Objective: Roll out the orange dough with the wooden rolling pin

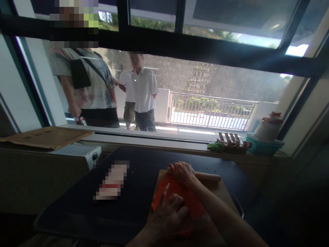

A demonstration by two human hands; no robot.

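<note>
A flattened orange clay-like sheet [196,202] lies on a wooden board [226,197] on the dark table. My left hand [169,211] rests over the near-left part of the sheet, index finger stretched out along it and the other fingers bent, holding nothing. Farther up, my right hand [182,173] reaches across to the sheet's far edge, with its fingers curled down there; a bit of orange shows at the fingertips. A wooden rolling pin [209,176] lies along the back of the board, its left end hidden by my right hand.
A blurred-out flat item [113,181] lies left on the dark table [77,209]. Brown cardboard [46,137] covers part of a white appliance [94,156]. Small models [228,144] and a teal container [264,144] line the windowsill. Several people stand outside the window.
</note>
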